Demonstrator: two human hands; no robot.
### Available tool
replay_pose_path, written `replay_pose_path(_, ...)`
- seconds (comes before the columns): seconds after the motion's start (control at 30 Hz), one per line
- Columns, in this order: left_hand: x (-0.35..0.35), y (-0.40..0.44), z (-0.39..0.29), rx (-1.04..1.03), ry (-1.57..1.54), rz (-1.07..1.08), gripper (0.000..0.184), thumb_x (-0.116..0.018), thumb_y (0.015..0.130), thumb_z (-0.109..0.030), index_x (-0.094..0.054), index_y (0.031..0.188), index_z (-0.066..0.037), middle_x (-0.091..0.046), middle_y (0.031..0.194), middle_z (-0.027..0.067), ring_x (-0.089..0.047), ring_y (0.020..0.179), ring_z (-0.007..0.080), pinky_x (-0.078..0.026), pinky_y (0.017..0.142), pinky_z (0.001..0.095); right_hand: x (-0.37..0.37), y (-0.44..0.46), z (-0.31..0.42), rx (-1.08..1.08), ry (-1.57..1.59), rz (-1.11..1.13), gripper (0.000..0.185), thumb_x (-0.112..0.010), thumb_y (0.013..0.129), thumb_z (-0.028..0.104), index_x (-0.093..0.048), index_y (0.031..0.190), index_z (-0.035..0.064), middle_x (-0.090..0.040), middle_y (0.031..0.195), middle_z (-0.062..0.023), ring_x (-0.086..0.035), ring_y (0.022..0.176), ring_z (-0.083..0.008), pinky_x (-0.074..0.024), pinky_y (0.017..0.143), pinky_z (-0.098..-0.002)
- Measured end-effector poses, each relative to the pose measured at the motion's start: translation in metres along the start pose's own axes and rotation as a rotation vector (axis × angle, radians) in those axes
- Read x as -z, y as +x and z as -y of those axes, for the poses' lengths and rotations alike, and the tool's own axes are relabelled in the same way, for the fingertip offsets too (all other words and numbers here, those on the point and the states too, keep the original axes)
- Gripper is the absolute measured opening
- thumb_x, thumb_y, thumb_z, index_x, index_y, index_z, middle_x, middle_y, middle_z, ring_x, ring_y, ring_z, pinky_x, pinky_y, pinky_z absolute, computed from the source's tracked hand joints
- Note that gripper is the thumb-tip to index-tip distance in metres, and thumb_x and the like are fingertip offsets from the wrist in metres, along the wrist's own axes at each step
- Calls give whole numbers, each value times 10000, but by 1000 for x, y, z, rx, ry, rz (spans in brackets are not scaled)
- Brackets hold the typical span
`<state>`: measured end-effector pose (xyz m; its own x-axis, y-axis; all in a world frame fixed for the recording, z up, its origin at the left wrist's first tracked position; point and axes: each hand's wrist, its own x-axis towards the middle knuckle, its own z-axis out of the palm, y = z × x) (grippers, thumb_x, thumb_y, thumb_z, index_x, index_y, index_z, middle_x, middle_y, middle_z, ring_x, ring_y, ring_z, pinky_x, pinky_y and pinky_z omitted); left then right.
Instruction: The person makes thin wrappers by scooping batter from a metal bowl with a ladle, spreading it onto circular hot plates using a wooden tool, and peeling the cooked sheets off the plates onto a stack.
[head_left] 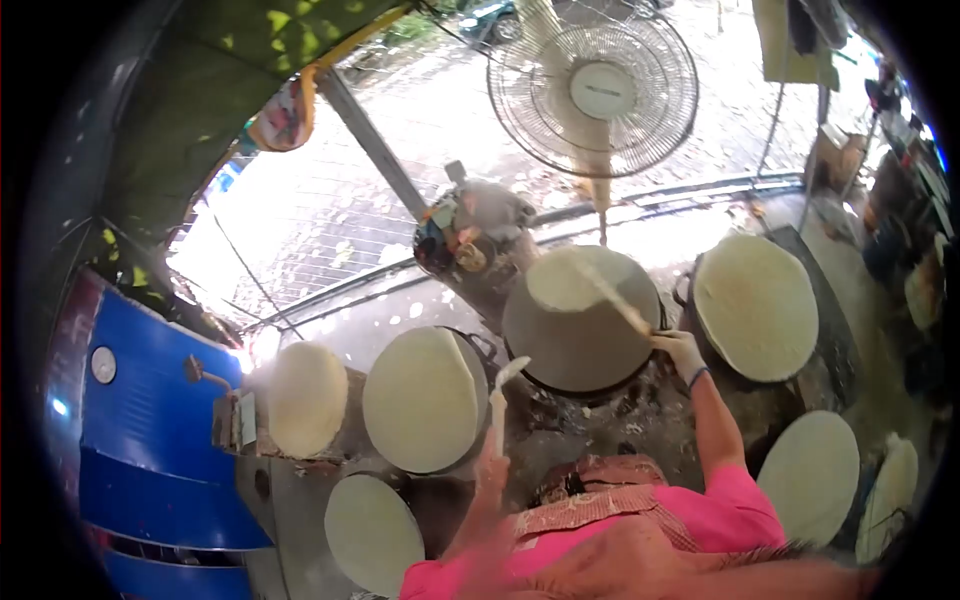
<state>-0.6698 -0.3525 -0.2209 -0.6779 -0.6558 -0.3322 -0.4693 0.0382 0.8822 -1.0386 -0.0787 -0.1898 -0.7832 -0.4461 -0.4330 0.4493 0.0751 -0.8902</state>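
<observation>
Lettering: dark marks on fan hub [602,91], too small to read
Batter [556,283]: pale, rounded patch on the middle griddle's [575,355] far side
Right hand [680,350]: closed round a light stick [622,308] slanting over the griddle
Left hand [490,468]: gripping a ladle [499,408], bowl raised
Flanking rounds: pale, broad, left one [420,400] creased, right one [755,308] uneven-edged

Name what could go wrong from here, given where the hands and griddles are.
The right hand grips the stick close to the middle griddle's rim; if the griddle is hot, the fingers could get burnt. The pale batter lies towards its far side, so the layer might end up uneven. The ladle in the left hand is raised beside that griddle, and any batter on it could drip outside.
</observation>
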Motion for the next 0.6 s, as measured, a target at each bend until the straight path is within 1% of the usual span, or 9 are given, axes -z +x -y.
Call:
replay_pose_path(0.1, -16, -11, 10, -63, -20, -39, 752, -518, 761, 10, -290, 1461, -148, -552, 764, 29, -453, 503, 90, -386, 446, 235, -4, 35, -13, 18, -42, -41, 164, -673, 811, 142, -698, 896, 3, -630, 683, -28, -518, 502, -95, -404, 464, -254)
replay_pose_path(0.2, -26, -12, 21, -131, 31, -61, 739, -523, 769, 8, -283, 1458, -107, -583, 978, 41, -530, 682, 87, -436, 588, 216, -10, 53, -41, -114, 18, 180, 197, -727, 768, 173, -704, 859, 0, -617, 650, -28, -513, 493, -98, -367, 445, -243)
replay_pose_path(0.27, -26, -18, 25, 29, 42, -19, 726, -530, 778, 5, -281, 1454, -80, -567, 1105, 37, -554, 817, 86, -451, 688, 207, 13, 40, -5, -86, -79, 213, 230, -734, 763, 167, -704, 905, -11, -624, 658, -44, -526, 497, -100, -380, 448, -244)
replay_pose_path(0.3, -29, -19, 23, -107, 33, -38, 707, -522, 786, 1, -297, 1450, -88, -561, 1098, 41, -522, 767, 90, -436, 645, 219, 19, 28, 30, -85, -135, 206, 244, -728, 771, 165, -703, 934, -16, -632, 666, -52, -540, 509, -91, -389, 457, -239)
replay_pose_path(0.33, -32, -25, 16, -243, 29, -55, 688, -513, 794, -3, -314, 1446, -96, -556, 1090, 44, -490, 718, 93, -421, 602, 231, 38, 65, 9, 2, -96, 163, 175, -717, 754, 117, -701, 890, 7, -642, 674, -45, -527, 494, -84, -369, 437, -239)
replay_pose_path(0.4, -40, -42, -11, -207, 59, -80, 675, -516, 808, -15, -315, 1447, -100, -547, 1103, 52, -453, 674, 93, -408, 566, 240, 31, 71, 49, -147, -80, 102, 174, -729, 751, 130, -702, 872, 9, -655, 724, -53, -571, 573, -100, -418, 497, -249)
replay_pose_path(0.43, -45, -48, -40, -36, 88, -95, 682, -526, 813, -23, -300, 1452, -95, -544, 1124, 57, -448, 679, 91, -410, 572, 236, 23, 75, 37, -134, -91, 154, 184, -735, 748, 129, -703, 878, 4, -661, 743, -63, -587, 606, -108, -438, 526, -252)
replay_pose_path(0.5, -45, -51, -41, 85, -30, -85, 699, -550, 816, -39, -278, 1458, -87, -536, 1156, 64, -460, 719, 97, -424, 600, 234, 1, 95, -5, -98, -116, 258, 204, -747, 742, 127, -704, 890, -7, -672, 780, -81, -620, 672, -126, -477, 583, -259)
replay_pose_path(0.6, -48, -57, -13, 123, -73, -92, 703, -551, 811, -36, -278, 1457, -84, -530, 1168, 67, -465, 745, 102, -424, 621, 236, 38, 125, -64, 97, -123, 462, 258, -763, 731, 115, -700, 937, -26, -687, 840, -99, -642, 751, -136, -503, 663, -246)
